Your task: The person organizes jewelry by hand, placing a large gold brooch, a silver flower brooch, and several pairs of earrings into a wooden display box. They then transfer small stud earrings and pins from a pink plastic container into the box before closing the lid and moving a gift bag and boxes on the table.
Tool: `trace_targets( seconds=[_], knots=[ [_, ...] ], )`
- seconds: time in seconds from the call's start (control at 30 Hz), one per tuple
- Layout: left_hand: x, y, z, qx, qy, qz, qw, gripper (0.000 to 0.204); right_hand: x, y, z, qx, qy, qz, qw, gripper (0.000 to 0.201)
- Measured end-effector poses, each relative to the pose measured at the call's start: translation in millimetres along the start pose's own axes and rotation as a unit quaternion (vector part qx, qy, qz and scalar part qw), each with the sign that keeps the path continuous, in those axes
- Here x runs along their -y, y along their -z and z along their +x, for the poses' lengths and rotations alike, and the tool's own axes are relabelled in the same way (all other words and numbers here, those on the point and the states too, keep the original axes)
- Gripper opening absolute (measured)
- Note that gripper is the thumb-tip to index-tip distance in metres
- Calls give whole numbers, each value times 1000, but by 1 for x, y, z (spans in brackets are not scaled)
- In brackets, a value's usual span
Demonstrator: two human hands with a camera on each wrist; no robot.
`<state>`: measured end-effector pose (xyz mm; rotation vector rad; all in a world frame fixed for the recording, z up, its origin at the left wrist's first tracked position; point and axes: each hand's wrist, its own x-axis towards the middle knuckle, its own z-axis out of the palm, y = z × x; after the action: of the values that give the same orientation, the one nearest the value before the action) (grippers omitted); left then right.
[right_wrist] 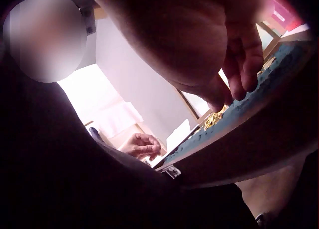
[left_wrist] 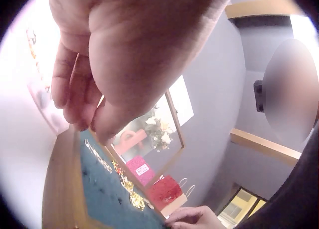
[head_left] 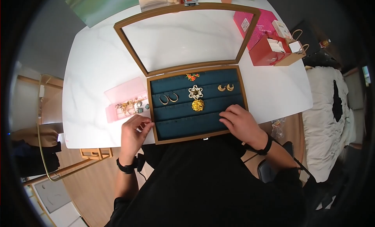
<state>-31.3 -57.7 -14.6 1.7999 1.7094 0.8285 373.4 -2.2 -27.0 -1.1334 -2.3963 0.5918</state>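
On the white tabletop (head_left: 90,78), a jewelry case (head_left: 177,140) stands open, a pink box (head_left: 111,114) just beside it. The right hand (head_left: 245,126), fingers loosely bent and slightly apart, hovers by its lining; the left hand (head_left: 133,134), fingers loosely curled, is at its left edge. Three brooches (head_left: 195,92) lie between hoop earrings (head_left: 173,97) and gold earrings (head_left: 230,87).
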Motion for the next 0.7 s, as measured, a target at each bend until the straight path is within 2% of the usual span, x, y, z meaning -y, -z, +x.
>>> trace_targets(
  seconds=[0.07, 0.13, 0.2, 0.33, 0.43, 0.57, 0.7],
  knots=[
    [-4, -9, 0, -1, -12, -8, 1000, 16, 8, -8, 6, -1, 1, 1, 1000, 20],
    [-11, -13, 4, 6, -49, 44, 998, 18, 10, -7, 12, -3, 1, 3, 1000, 20],
    [-10, -15, 9, 3, -61, 49, 997, 19, 5, -1, 19, -52, -19, -16, 998, 20],
    [-6, -19, 19, -6, -94, 80, 992, 18, -31, 20, 34, -103, -50, -47, 992, 17],
    [-8, -20, 23, 4, -87, 92, 992, 18, -49, 26, 47, -82, -55, -40, 994, 20],
    [-6, -23, 18, -8, -53, 71, 996, 17, -60, 20, 75, -29, 0, -45, 999, 26],
    [-2, -26, 19, -22, -51, 76, 996, 17, -68, 16, 82, 24, -15, -37, 999, 28]
  ],
)
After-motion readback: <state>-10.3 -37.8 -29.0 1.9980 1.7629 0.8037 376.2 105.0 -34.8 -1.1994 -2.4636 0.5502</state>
